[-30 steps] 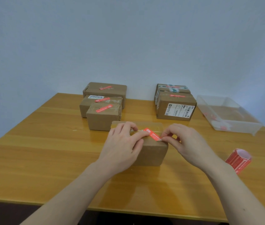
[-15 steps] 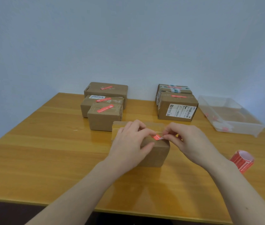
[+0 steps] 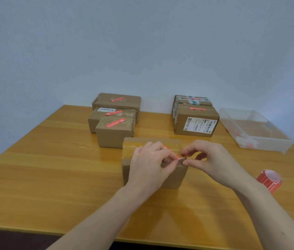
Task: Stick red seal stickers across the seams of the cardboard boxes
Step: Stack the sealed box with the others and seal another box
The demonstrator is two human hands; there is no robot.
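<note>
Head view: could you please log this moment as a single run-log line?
step: pressing red sticker on near box | left hand: on sticker | right hand: pinching sticker end | roll: on table

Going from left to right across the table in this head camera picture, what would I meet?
Group of three sealed boxes → box being sealed, under the left hand and right hand → two boxes with a shipping label → clear plastic bin → red sticker roll.

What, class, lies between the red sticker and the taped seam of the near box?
Nothing visible does. The red sticker already lies on the near box, with the left hand over most of it and the right hand pinching its end.
</note>
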